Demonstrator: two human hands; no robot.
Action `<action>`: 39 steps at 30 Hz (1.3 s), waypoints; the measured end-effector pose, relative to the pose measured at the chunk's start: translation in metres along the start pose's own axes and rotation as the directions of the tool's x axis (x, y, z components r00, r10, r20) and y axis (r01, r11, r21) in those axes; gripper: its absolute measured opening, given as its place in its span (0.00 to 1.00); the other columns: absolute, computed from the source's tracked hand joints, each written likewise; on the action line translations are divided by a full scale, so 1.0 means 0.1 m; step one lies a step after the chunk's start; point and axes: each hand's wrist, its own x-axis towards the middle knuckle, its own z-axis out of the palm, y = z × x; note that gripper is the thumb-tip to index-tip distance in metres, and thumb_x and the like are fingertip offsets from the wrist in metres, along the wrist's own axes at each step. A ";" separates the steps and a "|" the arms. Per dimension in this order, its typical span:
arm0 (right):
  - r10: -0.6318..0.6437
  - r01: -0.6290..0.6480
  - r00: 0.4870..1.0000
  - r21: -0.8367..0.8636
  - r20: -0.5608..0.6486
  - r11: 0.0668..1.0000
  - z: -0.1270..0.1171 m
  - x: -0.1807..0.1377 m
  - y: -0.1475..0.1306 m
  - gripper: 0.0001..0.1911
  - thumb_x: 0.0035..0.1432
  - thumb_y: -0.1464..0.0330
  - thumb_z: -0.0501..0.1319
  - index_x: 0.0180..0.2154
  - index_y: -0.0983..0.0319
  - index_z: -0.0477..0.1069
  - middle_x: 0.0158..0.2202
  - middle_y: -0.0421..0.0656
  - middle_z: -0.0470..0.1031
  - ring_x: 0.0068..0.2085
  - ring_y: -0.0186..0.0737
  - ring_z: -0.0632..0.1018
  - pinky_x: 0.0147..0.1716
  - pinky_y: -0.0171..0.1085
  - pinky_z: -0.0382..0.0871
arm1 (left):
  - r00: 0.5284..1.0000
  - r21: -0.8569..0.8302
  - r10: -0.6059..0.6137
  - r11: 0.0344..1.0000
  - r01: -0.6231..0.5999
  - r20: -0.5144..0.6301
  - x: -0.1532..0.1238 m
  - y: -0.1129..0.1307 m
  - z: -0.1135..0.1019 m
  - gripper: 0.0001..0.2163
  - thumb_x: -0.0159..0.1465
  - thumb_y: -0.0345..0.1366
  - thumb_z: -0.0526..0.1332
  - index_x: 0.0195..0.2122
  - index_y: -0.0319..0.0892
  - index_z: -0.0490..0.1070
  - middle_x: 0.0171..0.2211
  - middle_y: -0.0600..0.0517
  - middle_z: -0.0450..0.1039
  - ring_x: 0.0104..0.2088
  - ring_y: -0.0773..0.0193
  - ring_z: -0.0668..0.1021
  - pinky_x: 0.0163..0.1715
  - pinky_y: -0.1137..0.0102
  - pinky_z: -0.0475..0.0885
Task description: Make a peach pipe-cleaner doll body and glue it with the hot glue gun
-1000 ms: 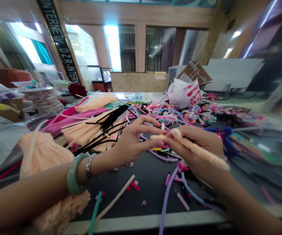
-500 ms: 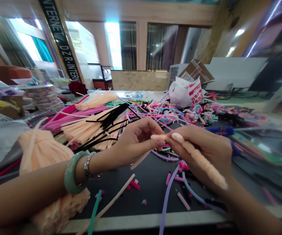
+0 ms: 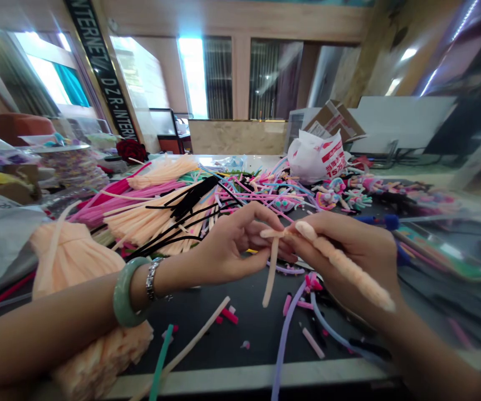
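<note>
A thick, twisted peach pipe cleaner [image 3: 353,270] slants down to the right across the back of my right hand [image 3: 344,250]. The thumb and fingers of that hand are closed on it near its upper end. My left hand [image 3: 240,242], with a green bangle and a silver bracelet at the wrist, has its fingers curled about the pipe cleaner's short end. Its thumb and forefinger are a little apart, and the exact contact is partly hidden. From this end a loose peach strip [image 3: 270,278] hangs over the dark tabletop.
Bundled peach pipe cleaners [image 3: 73,250] lie left, near my forearm. Pink, peach and black stems [image 3: 148,217] pile up behind. A white plastic bag [image 3: 318,159] stands at the back. A lilac stem [image 3: 286,340], a green stem [image 3: 162,362] and offcuts lie in front.
The loose strip has swung from slanting down-left to hanging nearly straight down in front of my left fingers. My left thumb has moved down, off the short end. The right hand keeps its hold.
</note>
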 end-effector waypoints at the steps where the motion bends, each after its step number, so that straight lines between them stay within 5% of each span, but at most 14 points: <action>1: -0.001 0.001 1.000 0.003 0.008 1.000 0.00 0.00 0.00 0.01 0.56 0.68 0.63 0.31 0.56 0.74 0.25 0.38 0.75 0.25 0.35 0.74 0.24 0.36 0.66 | 1.000 -0.003 -0.021 1.000 0.021 0.006 0.00 0.00 0.00 0.11 0.59 0.24 0.59 0.40 0.43 0.61 0.34 0.50 0.77 0.38 0.63 0.82 0.38 0.72 0.77; 7: -0.035 0.036 0.999 -0.031 0.015 0.999 0.01 0.02 0.00 0.02 0.56 0.69 0.62 0.30 0.57 0.72 0.24 0.37 0.73 0.24 0.34 0.71 0.23 0.35 0.63 | 0.994 -0.041 -0.107 0.994 0.106 -0.024 0.00 0.01 -0.05 0.09 0.58 0.28 0.63 0.38 0.41 0.65 0.30 0.50 0.77 0.33 0.63 0.82 0.33 0.71 0.78; 12: -0.074 0.074 0.996 -0.006 0.051 0.997 0.03 0.01 0.01 0.02 0.56 0.71 0.62 0.31 0.59 0.72 0.25 0.39 0.74 0.26 0.33 0.72 0.25 0.34 0.64 | 0.983 0.113 0.010 0.994 0.011 -0.186 0.05 0.01 -0.07 0.05 0.56 0.33 0.66 0.28 0.37 0.72 0.28 0.50 0.74 0.30 0.68 0.77 0.30 0.74 0.73; 16: -0.159 0.158 0.986 0.024 0.047 0.987 0.05 0.01 0.02 0.03 0.55 0.74 0.62 0.32 0.60 0.71 0.27 0.39 0.75 0.27 0.32 0.73 0.26 0.32 0.65 | 0.979 0.085 -0.007 0.996 0.025 -0.205 0.07 0.02 -0.05 0.08 0.57 0.34 0.65 0.25 0.36 0.70 0.26 0.52 0.70 0.29 0.70 0.73 0.29 0.75 0.70; 21: -0.197 0.195 0.979 0.028 0.060 0.980 0.07 0.02 0.04 0.05 0.55 0.76 0.62 0.31 0.61 0.70 0.27 0.38 0.75 0.27 0.29 0.73 0.29 0.30 0.66 | 0.974 -0.069 0.010 0.997 -0.026 -0.228 0.07 -0.04 -0.04 0.12 0.57 0.31 0.65 0.36 0.43 0.60 0.21 0.60 0.66 0.22 0.72 0.72 0.24 0.77 0.70; 25: -0.219 0.218 0.975 0.028 0.039 0.976 0.08 0.02 0.06 0.05 0.54 0.77 0.62 0.30 0.62 0.70 0.26 0.38 0.75 0.27 0.28 0.73 0.29 0.29 0.66 | 0.972 0.078 0.090 0.994 -0.075 -0.218 0.06 -0.07 -0.05 0.08 0.57 0.30 0.65 0.31 0.40 0.64 0.24 0.57 0.66 0.24 0.74 0.72 0.25 0.79 0.69; 39: -0.074 0.074 0.997 -0.019 -0.002 0.997 0.05 0.02 0.02 0.03 0.55 0.70 0.63 0.29 0.60 0.73 0.23 0.37 0.72 0.23 0.30 0.70 0.21 0.31 0.61 | 0.967 0.210 0.050 0.978 0.004 -0.251 0.05 -0.08 -0.09 0.08 0.54 0.34 0.68 0.33 0.38 0.74 0.26 0.53 0.73 0.26 0.71 0.75 0.26 0.77 0.71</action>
